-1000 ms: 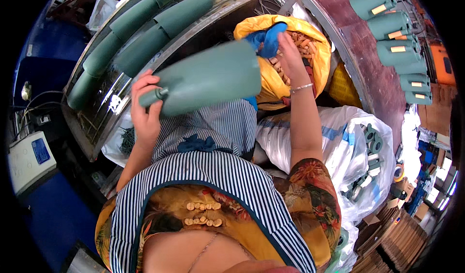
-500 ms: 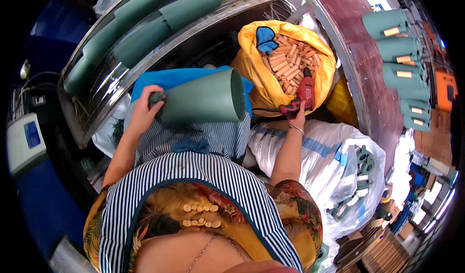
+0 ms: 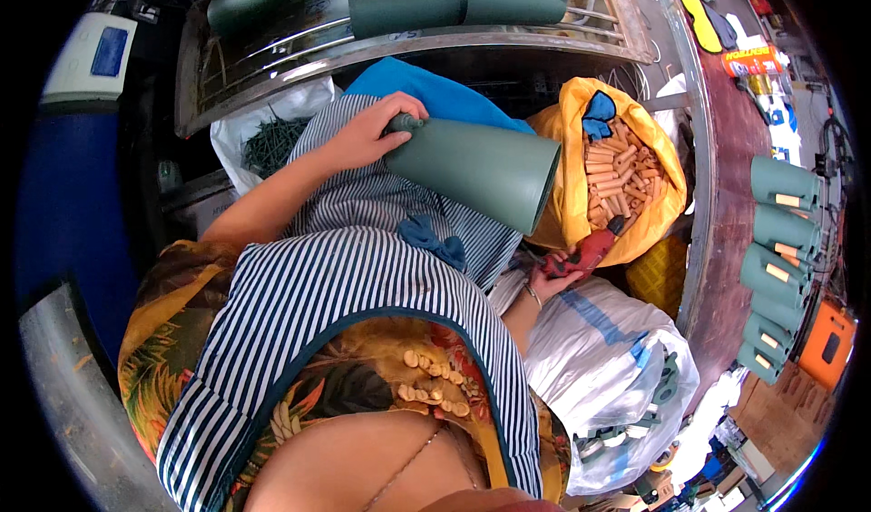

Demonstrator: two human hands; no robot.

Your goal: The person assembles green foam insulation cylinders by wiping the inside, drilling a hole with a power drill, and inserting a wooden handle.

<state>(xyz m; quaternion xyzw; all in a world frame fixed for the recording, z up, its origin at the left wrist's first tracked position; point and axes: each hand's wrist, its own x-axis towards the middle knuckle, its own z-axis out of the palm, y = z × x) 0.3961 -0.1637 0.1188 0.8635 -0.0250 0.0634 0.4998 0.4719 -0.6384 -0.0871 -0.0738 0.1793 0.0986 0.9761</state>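
Green cylinder (image 3: 476, 167) gripped at knobbed end by left hand (image 3: 376, 132), red drill (image 3: 588, 252) by right hand (image 3: 550, 281); steady hold advised.

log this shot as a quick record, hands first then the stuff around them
left hand: grips narrow end of large green tube, wide end pointing right
right hand: holds red drill, tip toward yellow bag
yellow bag: open, holds tan plugs, blue cloth item
white sack: beside right forearm, green parts inside
metal tray: ahead, carries green sleeves
dark red table: right, row of green pieces along it
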